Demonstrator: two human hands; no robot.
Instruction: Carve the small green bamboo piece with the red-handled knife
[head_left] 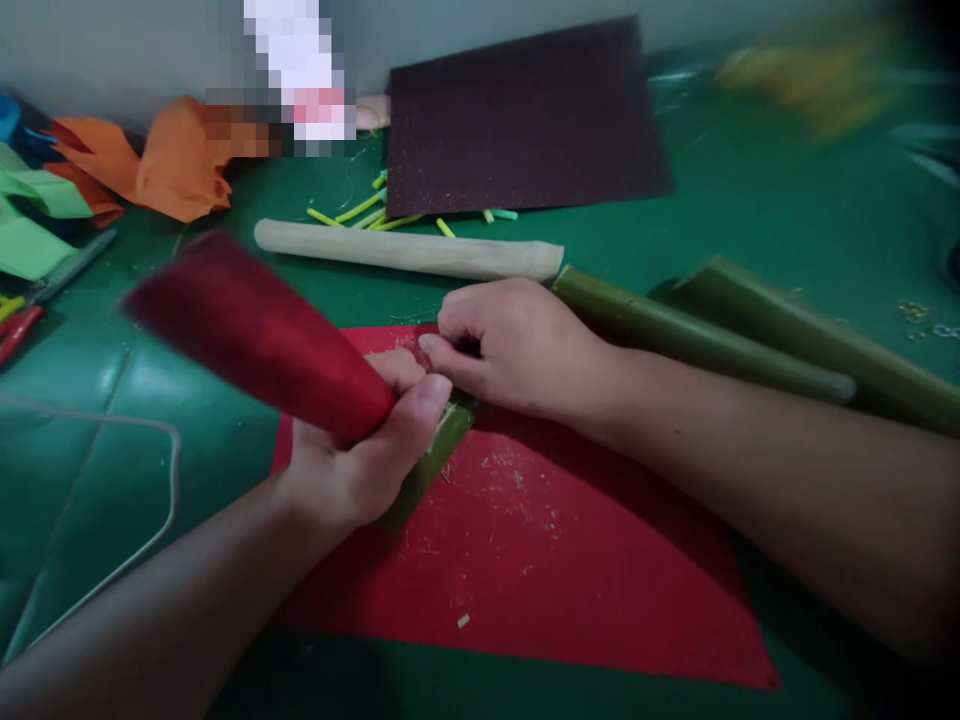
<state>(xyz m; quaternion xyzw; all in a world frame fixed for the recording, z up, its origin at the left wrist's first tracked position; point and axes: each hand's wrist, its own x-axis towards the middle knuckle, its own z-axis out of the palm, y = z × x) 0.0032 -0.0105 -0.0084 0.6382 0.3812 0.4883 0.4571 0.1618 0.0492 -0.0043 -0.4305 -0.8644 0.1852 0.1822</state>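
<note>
My left hand (360,450) is closed around a rolled red sheet (262,340), which sticks out up and to the left. Its thumb lies along a short green bamboo piece (442,445) that slants across a flat red sheet (540,560). My right hand (517,340) is curled, thumb against fingers, just beyond the bamboo's upper end and close to my left fingertips. What its fingers pinch, if anything, is hidden. Fine pale shavings (510,470) are scattered over the flat red sheet.
Behind my hands lie a pale peeled stick (405,250), two green bamboo pieces (697,330) (817,340) and a dark sheet (525,120). Yellow-green bits (360,208) are near it. Orange paper (180,160) and red-handled scissors (30,320) sit at left, a cord (174,480) nearer me.
</note>
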